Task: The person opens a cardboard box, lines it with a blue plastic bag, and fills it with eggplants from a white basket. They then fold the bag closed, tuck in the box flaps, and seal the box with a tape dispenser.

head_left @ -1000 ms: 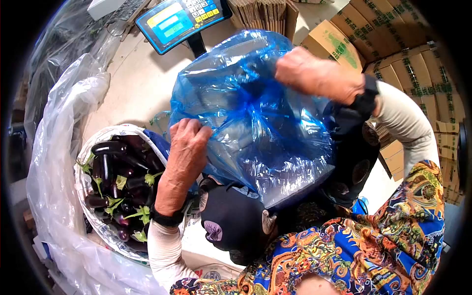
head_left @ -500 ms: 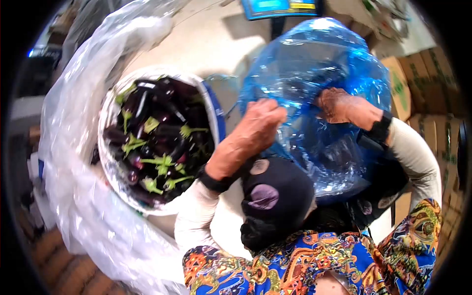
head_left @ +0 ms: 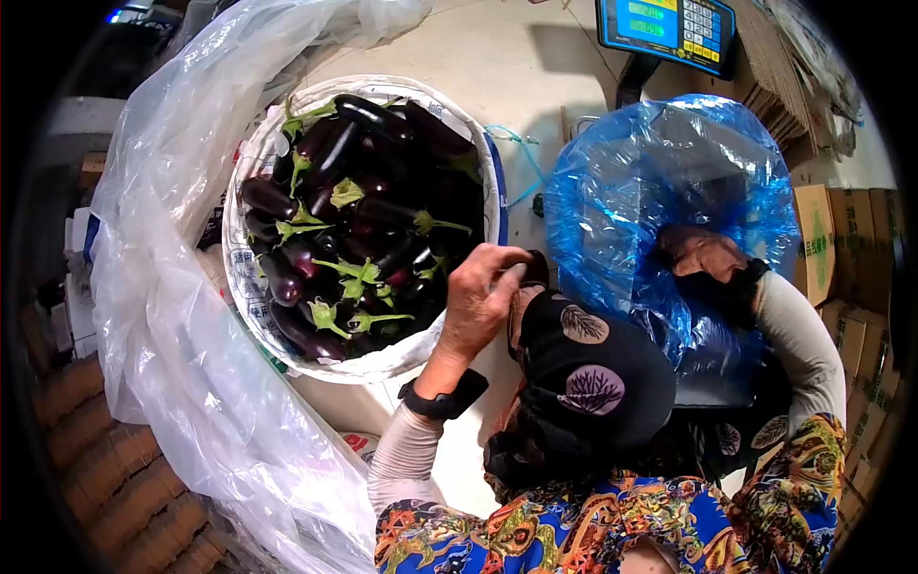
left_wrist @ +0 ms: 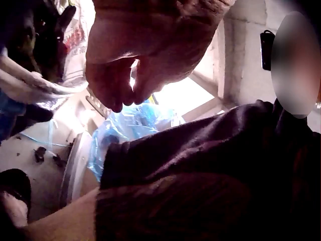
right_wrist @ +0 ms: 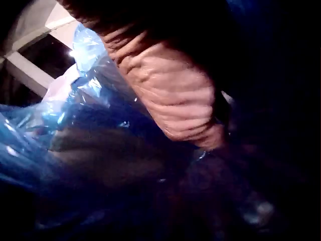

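Dark purple eggplants [head_left: 330,148] with green stems fill a round, white-lined container [head_left: 246,287] at the left. To its right stands a blue plastic bag [head_left: 593,196], its mouth spread wide. My right hand [head_left: 703,253] reaches down inside the bag, fingers hidden; the right wrist view shows the creased skin of the hand [right_wrist: 173,93] against blue film and darkness. Between container and bag, above a patterned dark knee [head_left: 593,364], is my left hand [head_left: 483,297]. In the left wrist view the left hand [left_wrist: 145,45] has loosely bent fingers with nothing visible between them.
Behind the bag stands a scale display [head_left: 660,27], with stacked flat cardboard [head_left: 770,81] beside it. Printed cartons [head_left: 865,230] line the right side. A clear plastic sheet [head_left: 172,277] curves round the container's left side, near brown cartons [head_left: 124,459] at lower left.
My left hand has let go of the blue bag and moved off it to the left. My right hand has gone from the bag's upper side down inside its mouth, which now stands wider.
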### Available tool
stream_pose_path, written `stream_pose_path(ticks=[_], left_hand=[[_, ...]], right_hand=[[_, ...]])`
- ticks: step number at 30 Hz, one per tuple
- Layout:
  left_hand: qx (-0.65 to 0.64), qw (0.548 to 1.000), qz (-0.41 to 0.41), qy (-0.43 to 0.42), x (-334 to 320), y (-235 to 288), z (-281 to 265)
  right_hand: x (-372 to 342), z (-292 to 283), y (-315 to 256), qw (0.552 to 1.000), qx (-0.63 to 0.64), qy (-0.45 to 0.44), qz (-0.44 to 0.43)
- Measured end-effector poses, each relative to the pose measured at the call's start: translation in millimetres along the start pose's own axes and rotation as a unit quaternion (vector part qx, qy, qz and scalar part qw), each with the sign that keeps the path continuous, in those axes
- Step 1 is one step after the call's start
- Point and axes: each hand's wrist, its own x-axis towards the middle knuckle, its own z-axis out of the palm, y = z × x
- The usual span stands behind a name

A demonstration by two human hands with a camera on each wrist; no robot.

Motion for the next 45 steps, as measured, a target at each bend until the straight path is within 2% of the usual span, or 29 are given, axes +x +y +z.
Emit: stream_pose_path(ticks=[1, 2, 5, 7, 9, 11, 12, 13, 14, 17, 18, 19, 21, 24, 25, 26, 27, 28, 29, 30, 31, 33, 35, 36, 39, 40, 41, 43, 45], left_hand=[[-0.01, 0.999, -0.032, 0.025, -3.8, -10.5, -4.5], [-0.03, 0.997, -0.051, 0.053, -3.8, -26.2, -7.9], [-0.056, 0.986, -0.13, 0.085, 12.2, -46.6, -26.8], [0.004, 0.988, -0.109, 0.113, 37.0, -74.4, -32.4], [0.047, 0.984, -0.107, 0.137, 66.8, -92.6, -35.7], [0.121, 0.977, -0.104, 0.141, 97.9, -114.7, -33.5], [0.183, 0.963, -0.14, 0.14, 115.1, -119.7, -31.3], [0.167, 0.961, -0.159, 0.153, 132.3, -117.4, -28.9], [0.178, 0.95, -0.196, 0.166, 153.7, -132.9, -25.3], [0.267, 0.896, -0.263, 0.239, 190.2, -154.5, -7.9], [0.305, 0.871, -0.278, 0.268, 197.8, -157.2, 0.7], [0.306, 0.853, -0.315, 0.281, 205.2, -159.0, 9.9], [0.263, 0.854, -0.336, 0.297, 209.6, -160.0, 16.2], [0.215, 0.876, -0.299, 0.313, 200.0, -151.9, 7.6], [0.222, 0.87, -0.268, 0.35, 198.8, -157.6, 5.0], [0.094, 0.922, -0.198, 0.319, 192.0, -164.6, -5.7], [-0.038, 0.952, -0.123, 0.278, 181.6, -158.8, -20.9], [-0.181, 0.936, -0.155, 0.258, 175.5, -179.9, -38.6], [-0.319, 0.9, -0.186, 0.233, 165.3, -200.5, -52.3], [-0.463, 0.84, -0.227, 0.171, 146.5, -156.7, -64.4], [-0.502, 0.823, -0.219, 0.15, 128.5, -134.5, -70.0], [-0.576, 0.793, -0.175, 0.09, 88.4, -97.3, -78.4], [-0.674, 0.725, -0.137, 0.042, 61.0, -73.7, -81.8], [-0.678, 0.72, -0.138, 0.053, 47.4, -61.9, -81.9], [-0.629, 0.768, -0.115, 0.041, 23.4, -30.0, -79.9], [-0.637, 0.761, -0.119, 0.027, 18.9, -17.7, -78.0], [-0.637, 0.761, -0.123, 0.019, 16.0, -5.0, -74.3], [-0.624, 0.77, -0.127, -0.041, 15.7, 8.0, -71.7], [-0.622, 0.767, -0.143, -0.065, 15.5, 23.1, -63.9]], right_hand=[[1.6, -6.2, -16.8, 1.0, 0.019, -0.018, 0.016], [-6.5, -1.0, -34.6, 0.998, -0.008, 0.069, -0.001], [9.2, -19.9, -55.1, 0.968, -0.215, 0.106, 0.07], [22.5, -40.6, -41.7, 0.933, -0.337, 0.059, 0.111], [8.1, -34.4, -13.0, 0.949, -0.28, 0.145, -0.006], [-3.6, -25.3, -36.5, 0.983, -0.144, 0.105, -0.035], [2.3, -23.4, -29.1, 0.985, -0.164, 0.05, -0.023], [6.4, -22.8, -36.4, 0.983, -0.182, -0.007, -0.011], [6.1, -24.8, -44.5, 0.987, -0.162, -0.017, -0.007], [-9.2, -42.4, -122.0, 0.981, -0.175, 0.076, 0.022], [-17.2, -50.1, -132.8, 0.957, -0.245, 0.14, -0.063], [-23.4, -53.7, -151.6, 0.937, -0.259, 0.221, -0.084], [-33.3, -64.7, -147.2, 0.899, -0.299, 0.314, -0.069], [-44.0, -59.8, -127.6, 0.869, -0.351, 0.344, -0.06], [-46.9, -56.9, -126.0, 0.869, -0.367, 0.325, -0.069], [-49.9, -53.1, -126.0, 0.869, -0.383, 0.303, -0.077], [-53.2, -51.2, -126.5, 0.868, -0.4, 0.283, -0.084], [-58.1, -51.5, -130.5, 0.879, -0.394, 0.26, -0.065], [-65.1, -52.2, -131.4, 0.882, -0.386, 0.264, -0.063], [-70.6, -54.4, -132.7, 0.884, -0.379, 0.268, -0.064], [-73.8, -56.0, -133.4, 0.886, -0.371, 0.27, -0.068], [-78.8, -58.1, -133.4, 0.851, -0.369, 0.365, -0.079], [-81.6, -65.5, -128.5, 0.833, -0.353, 0.412, -0.104], [-82.1, -66.1, -124.2, 0.827, -0.342, 0.433, -0.104], [-75.8, -61.3, -139.1, 0.74, -0.415, 0.511, -0.142], [-79.1, -62.4, -138.8, 0.74, -0.43, 0.501, -0.127], [-78.0, -60.4, -143.7, 0.702, -0.466, 0.522, -0.13], [-81.5, -64.1, -131.8, 0.705, -0.456, 0.531, -0.111], [-80.2, -65.2, -133.7, 0.718, -0.409, 0.548, -0.132]])
